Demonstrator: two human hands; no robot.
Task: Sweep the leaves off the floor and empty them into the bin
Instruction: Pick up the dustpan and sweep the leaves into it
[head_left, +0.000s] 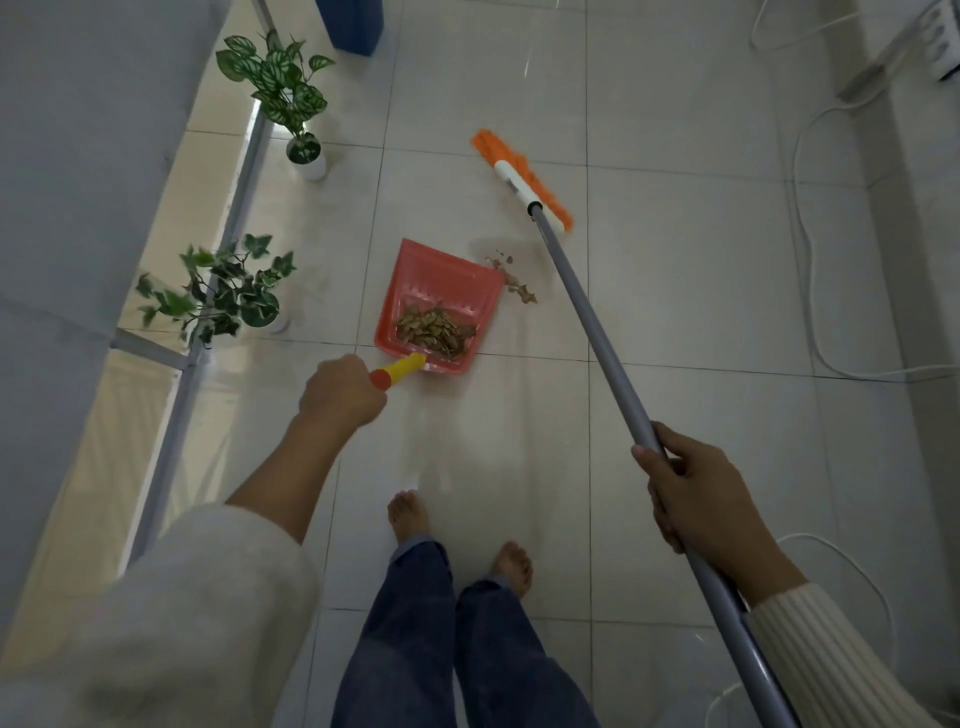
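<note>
A red dustpan (439, 275) lies on the tiled floor ahead of me, with a heap of dry brown leaves (435, 329) in its near end. My left hand (340, 391) grips its yellow handle (397, 371). A few loose leaves (514, 283) lie on the floor just right of the pan. My right hand (698, 491) holds the grey pole (587, 322) of a broom. Its orange head (522, 174) sits beyond the loose leaves, up and to the right of the pan. A blue object (353, 23), perhaps the bin, stands at the top edge.
Two potted plants (283, 96) (221, 291) stand on the floor at the left beside a grey metal frame (208, 291). White cables (810, 249) loop over the tiles at the right, near a power strip (935, 39). My bare feet (410, 514) stand below the pan.
</note>
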